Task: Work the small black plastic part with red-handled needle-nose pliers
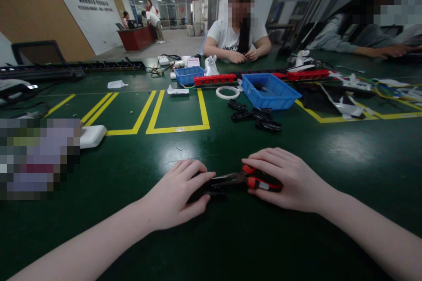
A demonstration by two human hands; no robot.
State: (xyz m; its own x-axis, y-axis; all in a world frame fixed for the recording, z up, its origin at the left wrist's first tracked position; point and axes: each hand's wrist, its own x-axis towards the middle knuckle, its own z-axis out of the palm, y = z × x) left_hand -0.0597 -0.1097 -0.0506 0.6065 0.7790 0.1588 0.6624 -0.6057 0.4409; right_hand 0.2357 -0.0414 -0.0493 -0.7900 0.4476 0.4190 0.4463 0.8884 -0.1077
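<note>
Near the middle of the green table (pixel 132 162), my right hand (pixel 285 180) is wrapped round the red and black handles of a pair of pliers (pixel 265 184). The metal jaws point left and reach my left hand (pixel 184 191). My left hand is closed over a black object (pixel 216 194), mostly hidden under its fingers. The jaw tips lie at this object; whether they grip it cannot be made out.
Beyond my hands are several black pieces (pixel 263 120), a blue bin (pixel 270 92), a white tape ring (pixel 227 92) and a smaller blue bin (pixel 189 75). A white block (pixel 92 136) lies left. A person (pixel 237 30) sits opposite, another at the right.
</note>
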